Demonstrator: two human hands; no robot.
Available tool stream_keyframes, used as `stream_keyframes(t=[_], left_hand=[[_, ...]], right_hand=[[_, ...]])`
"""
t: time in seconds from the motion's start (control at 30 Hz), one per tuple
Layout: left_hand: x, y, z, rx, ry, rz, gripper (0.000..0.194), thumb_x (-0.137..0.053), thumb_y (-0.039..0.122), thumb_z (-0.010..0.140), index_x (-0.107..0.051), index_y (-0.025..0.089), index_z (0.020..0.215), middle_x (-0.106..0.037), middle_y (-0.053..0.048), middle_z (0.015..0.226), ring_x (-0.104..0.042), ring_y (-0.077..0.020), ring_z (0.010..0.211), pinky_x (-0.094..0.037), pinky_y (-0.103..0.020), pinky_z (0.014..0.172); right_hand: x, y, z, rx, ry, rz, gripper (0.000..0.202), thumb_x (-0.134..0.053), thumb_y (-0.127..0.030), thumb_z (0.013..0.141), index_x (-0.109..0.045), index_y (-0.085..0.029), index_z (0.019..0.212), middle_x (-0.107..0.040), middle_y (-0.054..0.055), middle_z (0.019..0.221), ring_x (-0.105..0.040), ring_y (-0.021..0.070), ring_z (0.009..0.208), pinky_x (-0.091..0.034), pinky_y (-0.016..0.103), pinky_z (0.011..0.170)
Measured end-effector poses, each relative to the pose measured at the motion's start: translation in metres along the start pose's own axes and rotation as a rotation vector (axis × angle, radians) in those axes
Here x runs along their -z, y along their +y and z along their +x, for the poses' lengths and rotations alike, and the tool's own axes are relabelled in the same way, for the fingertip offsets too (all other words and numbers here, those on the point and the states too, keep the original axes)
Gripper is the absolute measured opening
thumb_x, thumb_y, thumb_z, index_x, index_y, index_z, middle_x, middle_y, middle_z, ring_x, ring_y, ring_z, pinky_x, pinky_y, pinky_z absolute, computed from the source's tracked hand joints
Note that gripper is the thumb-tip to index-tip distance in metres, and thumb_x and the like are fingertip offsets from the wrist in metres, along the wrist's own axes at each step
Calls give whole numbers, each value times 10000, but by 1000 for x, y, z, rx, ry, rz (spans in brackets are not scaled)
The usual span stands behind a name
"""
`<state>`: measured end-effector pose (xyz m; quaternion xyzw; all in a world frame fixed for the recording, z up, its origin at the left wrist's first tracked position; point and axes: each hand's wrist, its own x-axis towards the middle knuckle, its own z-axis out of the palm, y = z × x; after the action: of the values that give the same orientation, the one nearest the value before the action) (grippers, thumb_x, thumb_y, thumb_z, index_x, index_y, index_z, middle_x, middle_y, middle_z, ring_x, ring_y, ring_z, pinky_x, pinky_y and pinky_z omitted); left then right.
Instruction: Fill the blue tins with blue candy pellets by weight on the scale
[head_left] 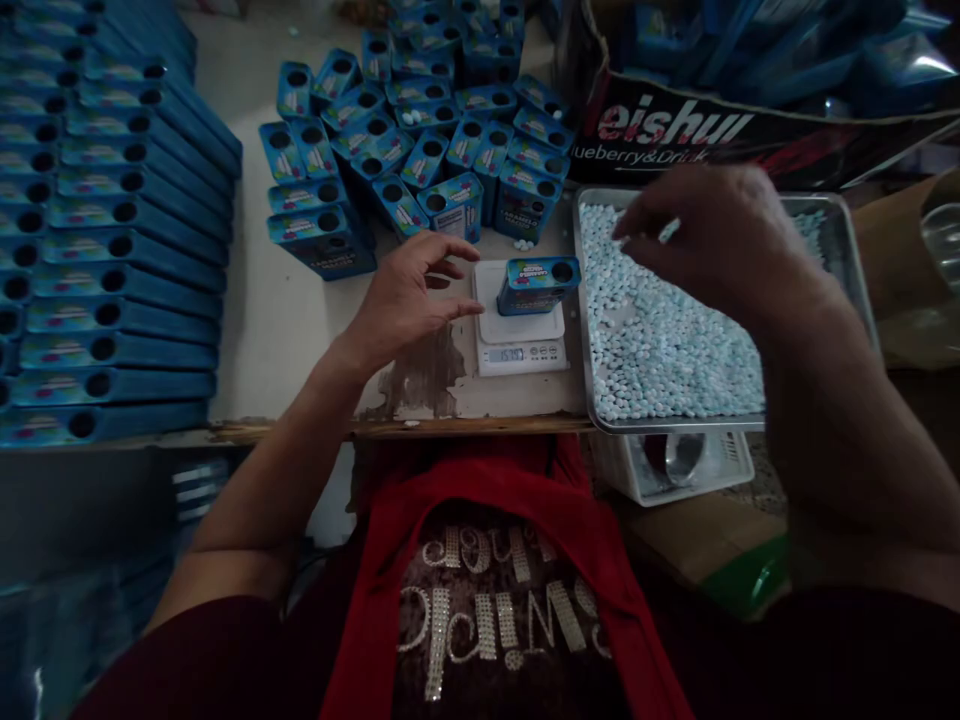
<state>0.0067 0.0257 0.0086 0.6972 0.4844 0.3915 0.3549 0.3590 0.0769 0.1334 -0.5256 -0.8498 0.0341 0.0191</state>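
A blue tin (538, 286) with a dark round hole in its top stands on a small white scale (525, 358) with a lit display. Just left of the scale is my left hand (424, 290), fingers apart and curved, holding nothing. My right hand (697, 225) hangs over the metal tray (592, 400) of small white and pale blue candies (660, 350). Its thumb and fingertips are nearly pressed together, and a small pale bit shows at the tips, too small to name.
Many blue tins (427, 110) stand behind the scale; stacked rows of them (120, 290) fill the left side. A black printed box (675, 140) sits behind the tray. A white basket (637, 480) lies below the table's wooden front edge (465, 428).
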Motion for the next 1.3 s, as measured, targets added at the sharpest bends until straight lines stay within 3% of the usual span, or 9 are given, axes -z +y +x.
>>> stream_keyframes(t=[0.07, 0.17, 0.27, 0.33, 0.5, 0.7, 0.9, 1.07, 1.3], left_hand=[[8, -2, -3, 15, 22, 27, 564, -1111, 288, 802, -841, 297, 1298, -823, -65, 1372, -841, -288, 1167, -743, -418, 1011], [13, -6, -4, 45, 50, 51, 561, -1103, 293, 797, -843, 285, 1295, -847, -69, 1348, -850, -297, 1142, -741, -451, 1016], [9, -3, 4, 55, 48, 50, 582, -1114, 358, 801, -821, 273, 1297, -855, -74, 1346, -849, -320, 1165, -740, -487, 1042], [5, 5, 11, 44, 47, 57, 623, -1138, 436, 804, -798, 277, 1303, -849, -78, 1361, -837, -350, 1247, -731, -520, 1096], [6, 29, 19, 26, 56, 107, 691, -1155, 561, 814, -766, 305, 1324, -835, -72, 1386, -767, -408, 1443, -675, -606, 1219], [-6, 31, 13, 8, 36, 175, 713, -1142, 543, 829, -764, 294, 1379, -821, -64, 1449, -775, -383, 1410, -662, -598, 1237], [-35, 38, 16, -39, -38, 198, 664, -1108, 408, 842, -774, 296, 1404, -816, -68, 1476, -784, -372, 1371, -657, -560, 1253], [-39, 39, 16, -46, -68, 202, 668, -1097, 371, 857, -759, 298, 1429, -805, -75, 1512, -774, -381, 1396, -654, -555, 1260], [-53, 25, 20, -35, -40, 137, 780, -1140, 321, 802, -740, 309, 1471, -771, -94, 1563, -750, -427, 1477, -646, -627, 1284]], right_hand=[[-32, 40, -29, -64, -193, -54, 266, -821, -265, 926, -920, -265, 1172, -891, 110, 1049, -797, 339, 913, -635, 507, 873], [-91, 77, -78, 64, -267, -41, 579, -924, -348, 873, -858, -257, 1442, -873, 166, 1313, -775, 405, 1170, -640, 523, 978], [-133, 72, -110, 88, -202, -45, 690, -863, -378, 949, -756, -250, 1619, -756, 221, 1603, -721, 470, 1342, -624, 586, 1069], [-143, 58, -113, 53, -197, -54, 510, -737, -314, 1026, -794, -197, 1520, -788, 243, 1489, -751, 449, 1274, -613, 533, 1018], [-132, 55, -93, -74, -142, 183, 256, -680, -324, 1028, -877, -254, 1175, -873, 117, 1050, -799, 328, 917, -529, 401, 800], [-115, 78, -85, -296, -115, 717, 258, -853, -531, 859, -866, -275, 890, -706, 8, 656, -597, 199, 595, -431, 333, 599], [-106, 81, -69, -354, -111, 856, 322, -940, -535, 793, -896, -234, 901, -626, -12, 573, -490, 152, 535, -346, 296, 510], [-104, 86, -61, -379, -139, 808, 193, -913, -392, 822, -919, -225, 918, -722, 29, 629, -636, 198, 605, -444, 315, 559], [-101, 76, -60, -402, 18, 1117, 275, -1006, -477, 771, -884, -265, 896, -770, 32, 736, -605, 180, 631, -487, 338, 581]])
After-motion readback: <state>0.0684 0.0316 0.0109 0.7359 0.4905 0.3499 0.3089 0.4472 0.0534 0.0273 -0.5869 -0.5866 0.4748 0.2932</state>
